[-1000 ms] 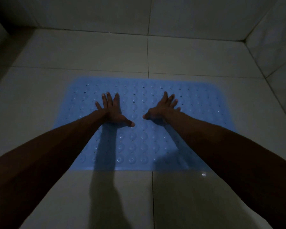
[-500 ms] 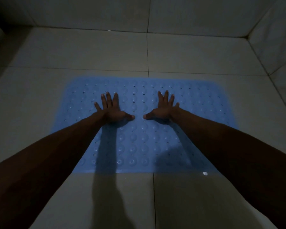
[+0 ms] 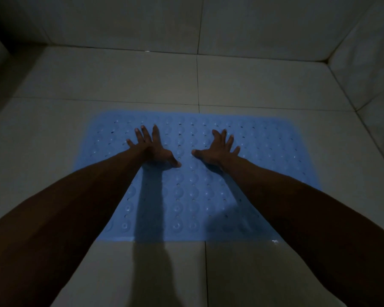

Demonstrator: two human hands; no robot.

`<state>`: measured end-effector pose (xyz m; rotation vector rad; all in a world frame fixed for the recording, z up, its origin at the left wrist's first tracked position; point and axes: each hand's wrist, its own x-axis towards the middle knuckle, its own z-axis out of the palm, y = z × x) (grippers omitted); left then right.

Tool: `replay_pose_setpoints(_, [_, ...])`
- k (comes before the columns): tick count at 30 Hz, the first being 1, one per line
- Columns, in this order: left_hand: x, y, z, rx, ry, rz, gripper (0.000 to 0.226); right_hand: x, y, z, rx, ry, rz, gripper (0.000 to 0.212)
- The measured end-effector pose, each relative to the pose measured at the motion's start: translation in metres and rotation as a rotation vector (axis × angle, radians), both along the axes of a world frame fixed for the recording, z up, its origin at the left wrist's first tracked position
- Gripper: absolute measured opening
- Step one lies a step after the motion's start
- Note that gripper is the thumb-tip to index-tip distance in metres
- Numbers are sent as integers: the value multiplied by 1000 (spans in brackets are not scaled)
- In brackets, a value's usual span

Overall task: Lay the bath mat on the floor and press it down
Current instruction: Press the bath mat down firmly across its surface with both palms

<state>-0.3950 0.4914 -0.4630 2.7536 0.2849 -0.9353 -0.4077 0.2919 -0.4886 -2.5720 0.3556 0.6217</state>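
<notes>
A light blue bath mat [image 3: 186, 196] with rows of round bumps and small holes lies flat on the pale tiled floor [image 3: 142, 80]. My left hand [image 3: 152, 147] rests palm down on the mat's upper middle, fingers spread and straight. To its right, my right hand [image 3: 217, 150] lies flat on the mat the same way, thumb pointing toward the left hand. Both forearms reach in from the bottom corners and hide parts of the mat's left and right sides.
Tiled walls [image 3: 253, 25] rise behind the floor and along the right side [image 3: 368, 69]. A dark corner sits at the upper left. Bare floor tiles surround the mat, with a small bright glint [image 3: 274, 241] at the mat's near right corner.
Both hands stay flat on the mat. The right hand has shifted slightly right and its fingers have spread wider; the left hand is nearly where it was.
</notes>
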Motion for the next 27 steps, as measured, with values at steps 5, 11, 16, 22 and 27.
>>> replay_pose_setpoints(5, [-2, 6, -7, -62, -17, -25, 156, 12, 5, 14, -53, 56, -110, 143])
replay_pose_setpoints(11, [-3, 3, -13, -124, -86, 54, 133, 21, -11, 15, -34, 107, -4, 150])
replay_pose_setpoints(16, [2, -8, -9, -134, -125, 165, 134, 18, -14, 15, -18, 110, 21, 144])
replay_pose_setpoints(22, [21, -9, 4, -27, -107, 134, 147, 17, -3, 9, -2, 54, -86, 130])
replay_pose_setpoints(27, [29, 2, -1, -52, -29, 128, 157, 26, 6, 18, -15, 90, -147, 131])
